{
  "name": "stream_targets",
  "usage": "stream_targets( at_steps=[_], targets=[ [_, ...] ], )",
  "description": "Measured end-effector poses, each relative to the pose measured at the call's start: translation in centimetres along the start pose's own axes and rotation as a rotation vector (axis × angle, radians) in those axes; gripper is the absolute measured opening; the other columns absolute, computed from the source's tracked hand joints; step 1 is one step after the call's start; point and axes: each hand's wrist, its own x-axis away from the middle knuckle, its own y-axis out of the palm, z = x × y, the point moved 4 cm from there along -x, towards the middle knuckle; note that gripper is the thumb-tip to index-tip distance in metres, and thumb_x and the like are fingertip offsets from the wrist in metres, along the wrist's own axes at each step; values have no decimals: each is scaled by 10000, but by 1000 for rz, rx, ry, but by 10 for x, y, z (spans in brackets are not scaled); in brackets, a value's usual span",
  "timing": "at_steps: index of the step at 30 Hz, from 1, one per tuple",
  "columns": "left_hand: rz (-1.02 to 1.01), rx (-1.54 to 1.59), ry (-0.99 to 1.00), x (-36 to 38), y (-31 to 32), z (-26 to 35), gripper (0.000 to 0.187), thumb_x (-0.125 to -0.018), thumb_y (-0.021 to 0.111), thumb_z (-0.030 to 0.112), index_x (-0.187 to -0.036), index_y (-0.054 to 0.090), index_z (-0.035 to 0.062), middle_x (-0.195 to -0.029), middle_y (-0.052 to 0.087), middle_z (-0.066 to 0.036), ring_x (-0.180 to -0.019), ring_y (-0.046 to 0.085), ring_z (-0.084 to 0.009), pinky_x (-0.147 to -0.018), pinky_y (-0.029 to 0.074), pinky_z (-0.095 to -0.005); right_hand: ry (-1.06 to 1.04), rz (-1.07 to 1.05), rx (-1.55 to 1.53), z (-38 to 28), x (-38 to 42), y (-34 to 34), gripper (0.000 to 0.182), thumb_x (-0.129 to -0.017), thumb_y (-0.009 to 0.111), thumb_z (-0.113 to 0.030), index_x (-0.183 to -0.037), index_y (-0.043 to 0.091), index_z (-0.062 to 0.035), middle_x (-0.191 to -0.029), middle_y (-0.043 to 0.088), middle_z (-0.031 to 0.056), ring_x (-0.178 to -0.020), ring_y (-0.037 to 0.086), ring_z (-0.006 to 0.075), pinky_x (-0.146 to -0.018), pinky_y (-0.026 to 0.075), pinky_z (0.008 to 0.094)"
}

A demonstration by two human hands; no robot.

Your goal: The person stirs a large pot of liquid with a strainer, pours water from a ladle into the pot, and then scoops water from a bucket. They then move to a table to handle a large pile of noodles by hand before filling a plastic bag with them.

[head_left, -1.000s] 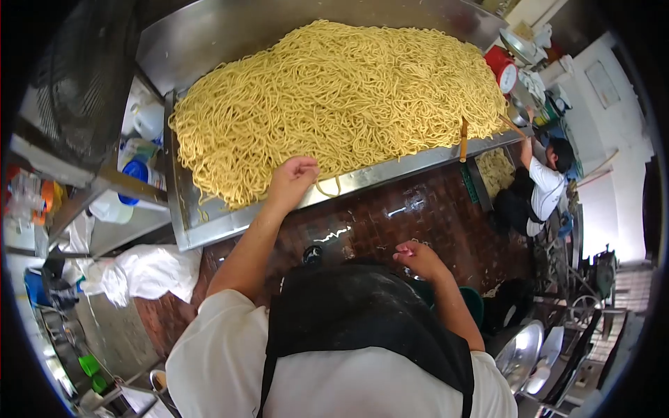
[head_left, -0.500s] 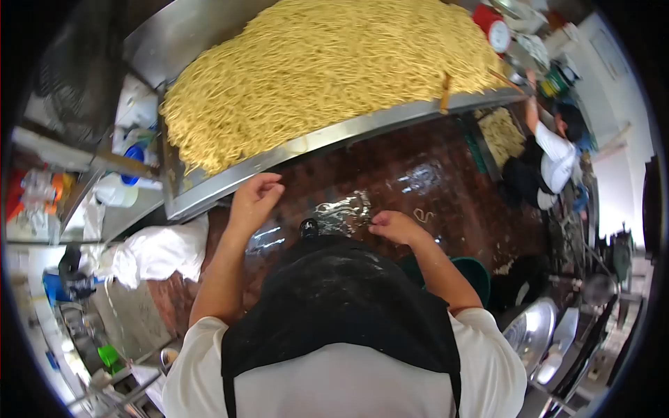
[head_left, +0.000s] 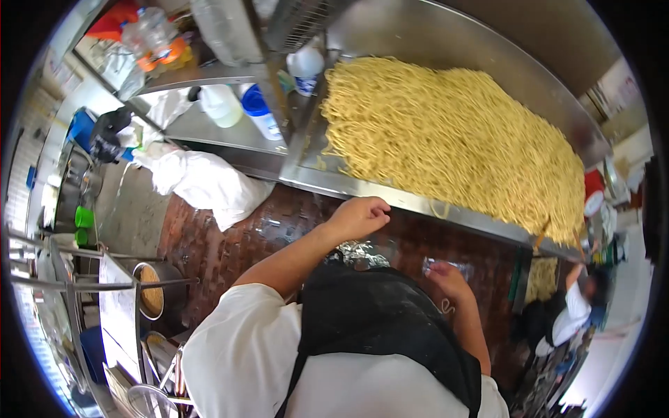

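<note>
Noodles: your thick yellow noodles (head_left: 453, 139) lie heaped across the upper right of the frame, inside a stainless steel tray (head_left: 327, 180). A strand (head_left: 440, 211) droops over the front rim; another noodle (head_left: 447, 305) shows against the floor, just beside your right wrist.

Hands: your left hand (head_left: 361, 217), at the centre of the frame, is nearest the tray's front rim, fingers loosely curled, with nothing visible in them. Whether it touches the rim cannot be told. Your right hand (head_left: 449, 280), right of centre and in front of your black apron (head_left: 390, 306), is half curled; nothing is seen in it, and whether its fingertips meet cannot be told.

Handling: the strands look soft and tangled, so any lift would be best made with spread fingers from underneath, without squeezing. Lift stray ends inward over the rim rather than dragging them along the metal. Keep the floor noodle out of the heap.

Footing: the brick floor (head_left: 293, 216), left of centre, shines as if wet; plant your feet before leaning in.
</note>
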Motion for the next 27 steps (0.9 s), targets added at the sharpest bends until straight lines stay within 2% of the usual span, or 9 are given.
stream_targets(
  at_steps=[4,6,8,10,14,16,20,23,27],
  targets=[
    [-26,-43,-62,-6,-38,-31,341,-888,720,262,-1144,666,44,-943,700,-97,-850,673,-162,-785,539,-300,24,0,-10,-69,-22,24,415,-868,748,-270,-1136,653,33,-1018,717,139,-939,678,211,-820,543,335],
    [-51,-77,-33,-13,-48,-37,336,-895,714,262,-1141,665,39,-950,700,-101,-855,674,-168,-789,541,-309,5,-70,-65,-98,-22,35,387,-875,740,-255,-1125,655,28,-983,720,131,-906,683,201,-801,545,327],
    [-33,-25,-19,-22,-53,-42,344,-895,714,259,-1144,663,27,-950,702,-97,-847,671,-164,-788,541,-309,21,-2,-33,-85,-28,43,379,-879,733,-253,-1121,652,26,-960,720,124,-868,683,184,-786,547,322],
    [-28,-59,51,-31,-57,-44,351,-894,714,250,-1149,659,16,-939,704,-90,-838,665,-152,-784,541,-302,119,-114,-37,-58,-40,50,433,-870,754,-285,-1182,651,-2,-1039,718,119,-960,675,197,-831,539,324],
    [-79,11,21,-45,-57,-37,341,-893,705,214,-1154,661,-1,-921,701,-69,-817,649,-122,-741,532,-281,153,-59,30,-80,-18,43,446,-874,752,-312,-1182,652,-4,-1061,716,119,-985,670,202,-850,534,327],
    [-79,20,22,-50,-57,-38,352,-881,703,248,-1155,674,27,-919,719,-93,-801,680,-164,-744,539,-303,187,-79,19,-78,-12,42,450,-877,749,-321,-1181,652,-3,-1083,713,121,-1000,668,207,-863,532,333],
    [-88,37,22,-52,-60,-34,356,-882,707,244,-1163,673,30,-918,716,-83,-781,665,-145,-729,536,-294,183,15,61,-79,-4,33,464,-875,749,-324,-1185,648,6,-1090,710,130,-1015,664,221,-882,528,340],
    [-135,3,9,-56,-65,-35,402,-873,713,281,-1182,666,30,-984,720,-116,-855,681,-183,-776,537,-316,198,33,-66,-82,2,32,477,-870,748,-338,-1188,648,4,-1092,711,129,-1023,664,221,-890,526,339],
    [-203,-344,12,-67,-74,-54,526,-832,720,374,-1220,647,27,-1099,702,-173,-994,673,-294,-878,518,-373,203,78,16,-75,13,30,475,-867,747,-350,-1182,654,-7,-1073,716,122,-1010,668,218,-891,525,333]
  ],
)
